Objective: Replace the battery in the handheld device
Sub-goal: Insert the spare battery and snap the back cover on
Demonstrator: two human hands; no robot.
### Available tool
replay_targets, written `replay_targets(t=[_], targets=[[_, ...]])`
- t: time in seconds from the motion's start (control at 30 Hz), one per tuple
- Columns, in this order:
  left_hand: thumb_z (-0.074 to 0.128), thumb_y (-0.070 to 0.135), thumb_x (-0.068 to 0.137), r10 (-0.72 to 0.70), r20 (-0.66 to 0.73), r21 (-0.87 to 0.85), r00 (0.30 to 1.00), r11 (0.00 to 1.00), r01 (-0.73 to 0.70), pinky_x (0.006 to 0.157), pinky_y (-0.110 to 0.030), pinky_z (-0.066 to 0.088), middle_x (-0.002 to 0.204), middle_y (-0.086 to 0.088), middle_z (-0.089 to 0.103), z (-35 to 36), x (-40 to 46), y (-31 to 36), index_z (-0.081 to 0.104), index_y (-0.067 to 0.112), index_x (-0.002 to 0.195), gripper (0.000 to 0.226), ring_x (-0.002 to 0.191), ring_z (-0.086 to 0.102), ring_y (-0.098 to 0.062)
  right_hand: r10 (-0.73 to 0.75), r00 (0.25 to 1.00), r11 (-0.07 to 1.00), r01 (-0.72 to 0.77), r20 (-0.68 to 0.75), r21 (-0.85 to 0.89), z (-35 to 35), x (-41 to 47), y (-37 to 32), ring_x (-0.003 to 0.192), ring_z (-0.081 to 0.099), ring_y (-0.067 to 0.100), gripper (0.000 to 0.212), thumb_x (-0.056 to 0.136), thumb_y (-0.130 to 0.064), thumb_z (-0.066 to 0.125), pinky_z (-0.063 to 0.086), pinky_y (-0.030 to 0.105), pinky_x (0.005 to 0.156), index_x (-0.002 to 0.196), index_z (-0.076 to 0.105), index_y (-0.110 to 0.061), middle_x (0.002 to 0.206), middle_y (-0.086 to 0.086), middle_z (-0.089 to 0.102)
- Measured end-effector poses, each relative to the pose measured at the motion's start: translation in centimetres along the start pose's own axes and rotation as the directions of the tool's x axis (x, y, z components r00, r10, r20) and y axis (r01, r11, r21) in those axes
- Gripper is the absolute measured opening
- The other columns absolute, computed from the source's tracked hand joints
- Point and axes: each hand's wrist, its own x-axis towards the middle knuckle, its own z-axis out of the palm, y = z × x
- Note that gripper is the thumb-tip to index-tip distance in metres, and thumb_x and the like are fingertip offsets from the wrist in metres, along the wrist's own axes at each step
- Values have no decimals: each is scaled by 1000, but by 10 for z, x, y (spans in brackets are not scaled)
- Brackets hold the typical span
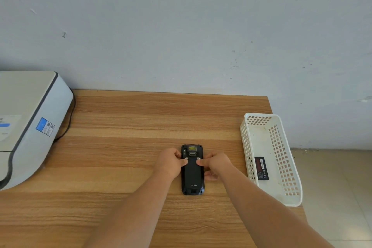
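An office-like room: a wood-grain desk (124,147) against a plain scuffed wall (181,26), a printer (30,123) at its end.

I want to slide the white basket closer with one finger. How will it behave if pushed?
The basket looks like thin perforated plastic, so probably light and easy to slide on the smooth table. Being long and narrow, it may pivot if pushed near one end. The battery lying loose inside could shift.

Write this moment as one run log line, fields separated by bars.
device face down on table | left hand, right hand on its two back latches | battery in basket
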Motion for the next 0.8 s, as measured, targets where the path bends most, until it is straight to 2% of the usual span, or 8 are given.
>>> replay_targets(t=[0.07, 0.17, 0.3, 0.4, 0.53, 0.6, 0.67, 0.8], targets=[[73, 22, 86, 3, 13, -44, 1000, 999, -3, 75, -39, 60, 91, 2, 66, -1, -6, -2, 63, 20, 104, 21, 82, 68, -18, -37, 999, 999, 37, -11, 16, 1, -3, 6, 83, 69, 26, 27, 79, -14, 79, 60, 39, 68, 93, 56, -13, 96, 10, 69], [74, 18, 85, -28, 119, -152, 992, 987, 46, 64, -31, 58, 102, 1, 64, -5, -13, -2, 58, 20, 114, 33, 88, 67, -18, -72, 997, 994, 72, -13, 80, 1, -5, 15, 85, 70, 25, 31, 79, -16, 79, 61, 41, 73, 101, 59, -13, 99, 9, 69], [76, 10, 82, -8, 140, -80, 990, 997, 19, 62, -32, 58, 101, -1, 61, -3, -14, -4, 55, 24, 116, 42, 93, 65, -22, -125, 991, 991, 127, -43, 47, 3, -3, 22, 80, 72, 25, 29, 78, -9, 78, 61, 47, 72, 97, 57, -17, 96, 7, 70], [76, 11, 82, -3, 120, -60, 993, 998, 10, 62, -33, 57, 98, 0, 60, -2, -15, -3, 55, 24, 117, 42, 92, 64, -21, -173, 982, 985, 173, -72, 7, 6, -3, 23, 81, 71, 26, 27, 78, -9, 78, 62, 45, 67, 93, 57, -18, 95, 6, 68], [76, 14, 82, -6, 121, -44, 993, 999, 12, 55, -30, 55, 104, -1, 62, -4, -19, -2, 55, 22, 123, 47, 93, 65, -22, -189, 981, 981, 191, -49, 32, 3, -10, 27, 84, 70, 25, 26, 80, -11, 77, 61, 46, 70, 97, 57, -17, 95, 3, 65], [79, 15, 80, -11, 134, -42, 991, 999, 17, 55, -31, 57, 104, -2, 62, -4, -22, -5, 54, 21, 125, 51, 93, 67, -23, -193, 981, 978, 194, -14, 82, 1, -12, 33, 82, 70, 23, 32, 80, -7, 77, 61, 43, 68, 103, 57, -17, 94, 2, 63], [80, 15, 78, -11, 155, -8, 988, 1000, 13, 55, -30, 57, 100, -1, 62, -3, -26, -8, 51, 21, 125, 55, 91, 68, -23, -222, 975, 974, 221, 5, 48, 1, -14, 40, 77, 69, 20, 36, 78, -2, 76, 60, 37, 63, 104, 56, -17, 89, 1, 62], [79, 15, 79, 13, 150, 54, 989, 998, -21, 58, -32, 59, 98, -2, 63, 3, -26, -12, 51, 21, 124, 54, 86, 69, -22, -267, 964, 964, 267, -4, -1, 3, -9, 49, 77, 70, 23, 30, 79, -3, 76, 61, 38, 65, 99, 59, -18, 89, 5, 65]])
